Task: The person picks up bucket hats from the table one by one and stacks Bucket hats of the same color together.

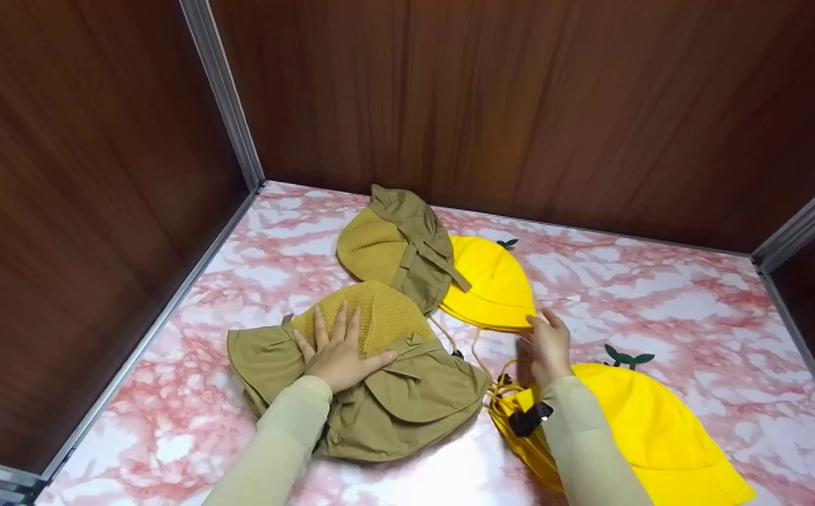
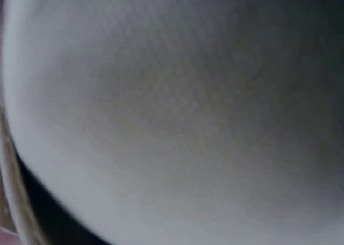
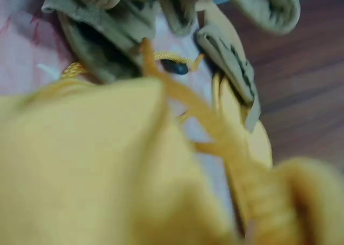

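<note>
My left hand (image 1: 342,358) lies with spread fingers on the mustard knit crown of a khaki sun hat (image 1: 414,393). The fingertips of my right hand (image 1: 551,348) meet the brim corner of a yellow bucket hat (image 1: 495,284); whether they pinch it is hidden. Under the right forearm lies another yellow hat (image 1: 653,414), with a green sprout on its crown. Yellow cords (image 1: 505,390) and a black cord lock (image 1: 525,420) are bunched beside it. Blurred yellow cloth (image 3: 80,159) fills the near part of the right wrist view. A sleeve (image 2: 172,121) covers most of the left wrist view.
A second khaki hat (image 1: 407,246) lies at the back, its strap overlapping the far yellow hat. Everything rests on a pink-and-white marbled tabletop (image 1: 716,330). Brown wood-grain panels (image 1: 491,105) with metal edging stand at the back and both sides.
</note>
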Demonstrator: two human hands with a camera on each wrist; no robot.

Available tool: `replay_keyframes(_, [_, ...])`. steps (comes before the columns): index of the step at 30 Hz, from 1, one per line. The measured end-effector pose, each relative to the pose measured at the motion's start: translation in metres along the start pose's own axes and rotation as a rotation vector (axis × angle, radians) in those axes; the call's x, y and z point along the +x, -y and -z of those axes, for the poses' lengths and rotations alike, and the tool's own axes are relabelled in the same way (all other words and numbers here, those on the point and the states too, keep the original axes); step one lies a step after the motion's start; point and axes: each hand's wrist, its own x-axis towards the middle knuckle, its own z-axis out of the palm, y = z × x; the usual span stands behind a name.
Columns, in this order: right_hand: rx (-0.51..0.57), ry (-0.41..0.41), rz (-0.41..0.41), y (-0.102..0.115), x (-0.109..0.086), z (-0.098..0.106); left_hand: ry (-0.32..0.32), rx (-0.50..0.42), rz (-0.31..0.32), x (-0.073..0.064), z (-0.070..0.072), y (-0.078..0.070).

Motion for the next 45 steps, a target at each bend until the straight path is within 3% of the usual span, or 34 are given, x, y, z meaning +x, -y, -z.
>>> replay_keyframes(7, [0.174, -0.005, -0.068, -0.009, 0.007, 0.008, -0.009, -0.007, -0.008, -0.001, 0.0, 0.0])
replay_keyframes(17, [0.418, 0.001, -0.161, -0.006, 0.009, 0.012, -0.088, -0.066, -0.027, -0.009, 0.01, -0.005])
replay_keyframes(21, [0.47, 0.004, -0.199, -0.002, 0.009, 0.015, -0.065, -0.107, -0.048, -0.015, 0.021, -0.013])
replay_keyframes(26, [0.423, -0.001, -0.201, 0.002, 0.009, 0.015, -0.046, -0.111, -0.051, -0.02, 0.032, -0.026])
replay_keyframes(29, [0.457, 0.0, -0.215, 0.006, 0.006, 0.012, -0.072, -0.109, -0.055, -0.022, 0.034, -0.038])
replay_keyframes(33, [0.602, 0.055, -0.24, 0.011, -0.001, 0.008, -0.145, -0.164, -0.099, -0.026, 0.026, -0.06])
replay_keyframes(36, [0.688, 0.084, -0.255, 0.016, -0.008, 0.006, -0.21, -0.297, -0.169, -0.031, 0.014, -0.076])
replay_keyframes(40, [0.745, 0.094, -0.246, 0.025, -0.019, 0.005, -0.242, -0.618, -0.247, -0.031, 0.0, -0.095])
replay_keyframes(42, [0.776, 0.095, -0.238, 0.03, -0.025, 0.006, -0.21, -0.798, -0.259, -0.029, -0.006, -0.104])
replay_keyframes(45, [0.812, 0.096, -0.229, 0.036, -0.031, 0.008, -0.077, -1.034, -0.209, -0.024, -0.014, -0.118])
